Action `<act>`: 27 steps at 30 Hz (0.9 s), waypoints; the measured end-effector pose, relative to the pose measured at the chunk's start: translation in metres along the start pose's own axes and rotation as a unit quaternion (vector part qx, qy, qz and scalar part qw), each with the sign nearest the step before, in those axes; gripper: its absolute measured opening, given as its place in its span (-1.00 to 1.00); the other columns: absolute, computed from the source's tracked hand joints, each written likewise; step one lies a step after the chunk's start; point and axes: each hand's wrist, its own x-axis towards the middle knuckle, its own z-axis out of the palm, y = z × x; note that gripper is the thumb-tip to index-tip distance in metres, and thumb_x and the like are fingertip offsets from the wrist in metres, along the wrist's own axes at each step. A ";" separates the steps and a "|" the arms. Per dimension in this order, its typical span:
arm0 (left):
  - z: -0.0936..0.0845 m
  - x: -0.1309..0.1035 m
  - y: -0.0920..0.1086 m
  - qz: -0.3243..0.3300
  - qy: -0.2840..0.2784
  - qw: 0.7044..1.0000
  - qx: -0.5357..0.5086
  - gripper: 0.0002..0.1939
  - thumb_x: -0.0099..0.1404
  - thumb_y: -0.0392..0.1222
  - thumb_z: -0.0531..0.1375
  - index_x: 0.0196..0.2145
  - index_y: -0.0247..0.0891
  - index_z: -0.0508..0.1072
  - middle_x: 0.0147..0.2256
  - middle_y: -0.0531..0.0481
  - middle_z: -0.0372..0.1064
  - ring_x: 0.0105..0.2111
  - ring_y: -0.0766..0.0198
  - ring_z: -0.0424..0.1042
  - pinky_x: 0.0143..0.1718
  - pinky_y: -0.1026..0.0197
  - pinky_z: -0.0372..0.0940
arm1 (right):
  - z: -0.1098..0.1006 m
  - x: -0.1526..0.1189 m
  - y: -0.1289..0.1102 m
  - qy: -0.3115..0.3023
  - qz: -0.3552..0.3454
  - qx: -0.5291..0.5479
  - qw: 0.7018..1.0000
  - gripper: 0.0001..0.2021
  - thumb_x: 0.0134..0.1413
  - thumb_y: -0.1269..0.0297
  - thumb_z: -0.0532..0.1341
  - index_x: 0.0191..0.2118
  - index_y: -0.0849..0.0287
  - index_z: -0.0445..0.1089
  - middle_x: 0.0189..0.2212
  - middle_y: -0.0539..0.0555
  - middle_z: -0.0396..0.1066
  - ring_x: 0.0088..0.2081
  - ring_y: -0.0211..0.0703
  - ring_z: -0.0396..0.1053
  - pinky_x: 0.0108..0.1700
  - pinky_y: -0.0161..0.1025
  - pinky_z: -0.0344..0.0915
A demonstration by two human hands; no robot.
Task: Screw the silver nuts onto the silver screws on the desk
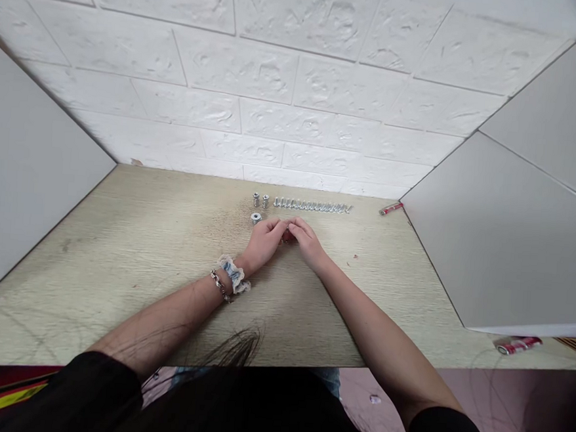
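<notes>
1. Two bare hands are working together just nearer the body than the row of silver screws [311, 206]; the fingers of the left hand [265, 237] and right hand [308, 238] are pinching a small dark-red piece [286, 235], which they are mostly hiding.
2. A slip could be sending that piece into the screws, since the pinch is sitting so near the row; a raised knuckle could be knocking the closely spaced line out of order.
3. Just left of the row, two silver threaded fittings [260, 200] are standing side by side. A third, wide-headed fitting [255, 218] is sitting nearer the body, right beside the left hand, where a small sideways move could be tipping it.
4. A red cylinder [391, 209] is lying well right of the row; if nudged, it could be rolling, being round.
5. Behind the row, a white brick-patterned wall [318, 136] is closing off the worktop [170, 214]; grey panels are bounding it far left [29, 171] and far right [523, 239] of the row.
6. Bare worktop is stretching left of the row and toward the body, ending at an open front edge where dropped parts could be falling.
</notes>
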 end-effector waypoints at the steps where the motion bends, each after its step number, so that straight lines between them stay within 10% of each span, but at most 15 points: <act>1: 0.000 0.000 0.000 0.000 0.000 1.000 -0.001 -0.66 0.16 -0.07 0.04 -0.67 -0.30 0.26 -0.67 0.12 0.16 -0.60 0.42 0.14 -0.50 0.31 0.07 | 0.000 0.000 0.000 0.003 -0.003 -0.010 1.000 -0.74 0.01 0.07 0.06 -0.50 0.15 0.18 -0.59 -0.07 0.19 -0.48 -0.29 0.16 -0.36 -0.27 0.11; 10: 0.001 0.000 0.001 -0.001 -0.007 1.000 -0.009 -0.65 0.18 -0.05 0.03 -0.65 -0.30 0.29 -0.64 0.10 0.22 -0.60 0.41 0.16 -0.49 0.30 0.10 | 0.001 0.002 0.001 0.041 0.037 -0.057 0.997 -0.38 -0.13 -0.38 -0.11 -0.65 0.16 0.16 -0.66 -0.02 0.17 -0.53 -0.28 0.15 -0.40 -0.26 0.11; 19: 0.000 -0.001 0.002 0.001 -0.007 1.000 0.002 -0.66 0.18 -0.09 0.01 -0.68 -0.28 0.22 -0.69 0.13 0.11 -0.62 0.42 0.10 -0.54 0.30 0.03 | -0.003 0.001 0.004 0.025 0.013 0.083 0.996 -0.73 -0.27 0.32 0.11 -0.32 0.08 0.08 -0.17 -0.03 0.23 -0.47 -0.36 0.22 -0.37 -0.30 0.20; 27: 0.000 -0.001 0.002 -0.003 -0.003 1.000 0.006 -0.67 0.17 -0.09 0.03 -0.67 -0.28 0.23 -0.68 0.12 0.11 -0.61 0.41 0.11 -0.53 0.30 0.02 | -0.002 0.004 0.007 0.021 0.018 0.028 0.999 -0.82 -0.06 0.16 0.07 -0.34 0.13 0.17 -0.39 -0.03 0.26 -0.45 -0.32 0.23 -0.34 -0.29 0.21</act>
